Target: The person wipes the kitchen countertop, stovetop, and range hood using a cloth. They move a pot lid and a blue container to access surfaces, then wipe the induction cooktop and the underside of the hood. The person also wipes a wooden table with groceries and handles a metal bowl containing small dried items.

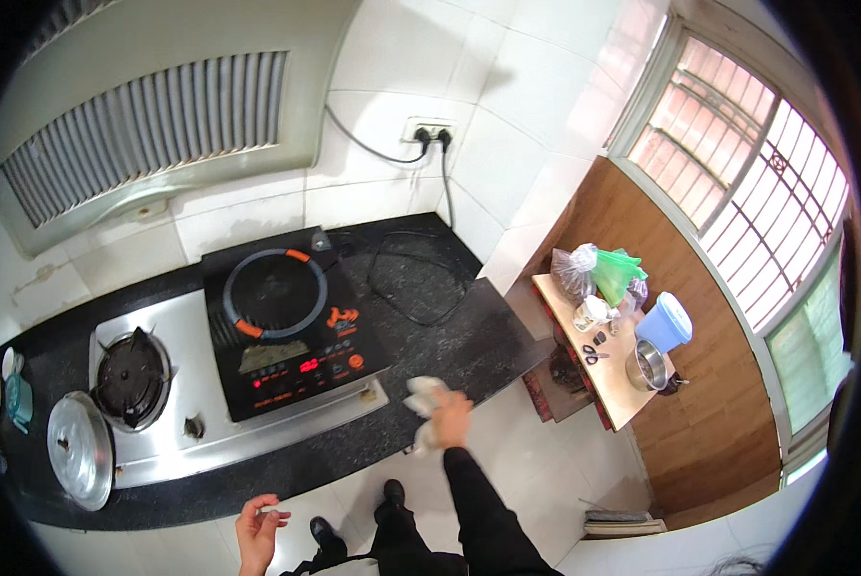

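My right hand (451,417) grips a crumpled whitish cloth (424,396) at the front edge of the black stone countertop (466,338). Part of the cloth lies on the counter and part hangs over the edge. My left hand (259,531) is raised in front of the counter, fingers curled apart, holding nothing. A black induction cooktop (279,295) with a lit red display sits to the left of the cloth, partly over a steel gas stove (185,381). One black burner (133,374) of the stove shows.
A round metal lid (81,452) leans at the stove's left end, near a teal container (18,399). A power cable (416,320) loops across the counter. On the right, a small table (617,403) holds bags, a blue container (664,322) and a steel bowl (646,366).
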Demonstrator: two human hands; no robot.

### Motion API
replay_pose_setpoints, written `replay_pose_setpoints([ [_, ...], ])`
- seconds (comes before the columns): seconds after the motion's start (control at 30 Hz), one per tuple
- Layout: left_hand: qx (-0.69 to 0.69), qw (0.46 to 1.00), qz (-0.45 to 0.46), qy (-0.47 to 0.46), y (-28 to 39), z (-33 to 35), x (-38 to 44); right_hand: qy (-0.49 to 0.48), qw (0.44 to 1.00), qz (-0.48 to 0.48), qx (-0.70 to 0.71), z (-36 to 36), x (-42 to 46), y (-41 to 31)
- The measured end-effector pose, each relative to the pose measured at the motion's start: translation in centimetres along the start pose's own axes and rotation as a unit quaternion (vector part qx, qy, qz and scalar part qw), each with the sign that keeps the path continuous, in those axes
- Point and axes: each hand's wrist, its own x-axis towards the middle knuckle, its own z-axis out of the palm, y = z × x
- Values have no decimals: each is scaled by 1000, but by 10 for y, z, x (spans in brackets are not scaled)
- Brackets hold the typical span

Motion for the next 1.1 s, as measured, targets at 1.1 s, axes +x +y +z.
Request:
replay_pose_setpoints([
  [1.1,195,934,32,-299,-48,442,181,-2,958,-110,263,45,97,215],
])
